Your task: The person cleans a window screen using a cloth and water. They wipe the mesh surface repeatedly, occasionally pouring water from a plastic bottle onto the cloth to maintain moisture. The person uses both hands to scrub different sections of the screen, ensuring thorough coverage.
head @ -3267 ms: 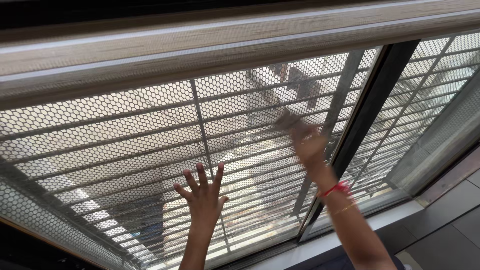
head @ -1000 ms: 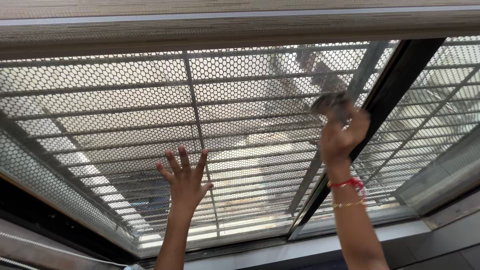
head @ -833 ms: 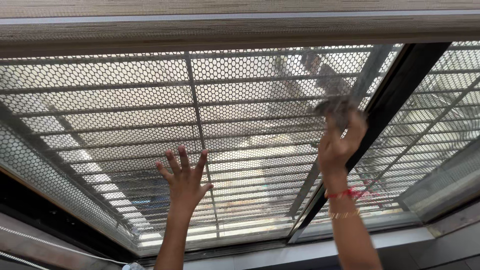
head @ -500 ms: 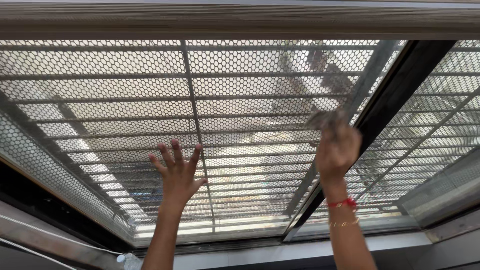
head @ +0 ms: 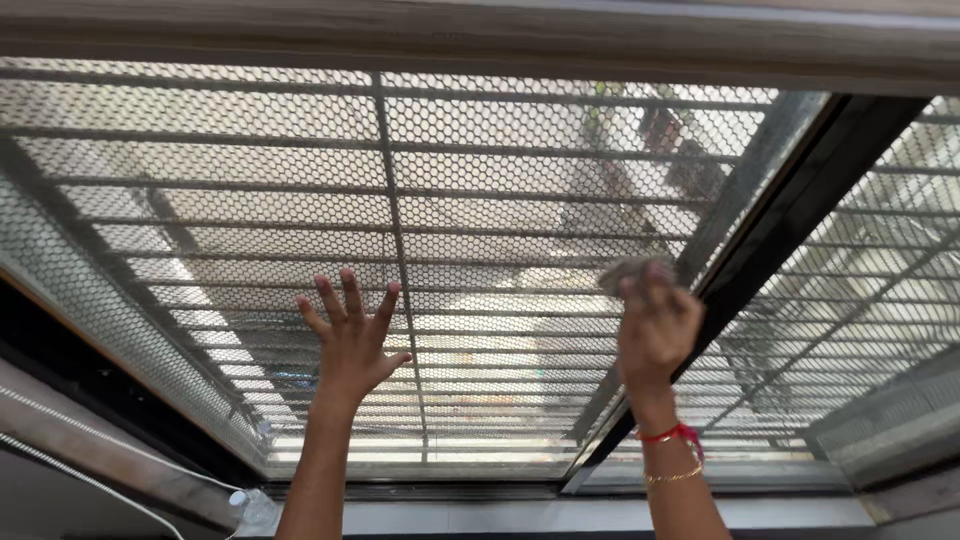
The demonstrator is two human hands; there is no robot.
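Left hand [head: 350, 335] lower centre, fingers spread, flat on the window glass [head: 240, 215]. Right hand [head: 655, 330] right of centre, clamped on a grey cloth [head: 625, 272] pressed to the pane beside the dark frame bar [head: 790, 225]. Better wiping: firm, overlapping passes.

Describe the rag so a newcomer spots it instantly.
Start at the big window pane backed by honeycomb mesh, then follow it right to the dark frame post. Just left of that post, the right hand presses a small crumpled grey rag against the glass; the left hand is bare.
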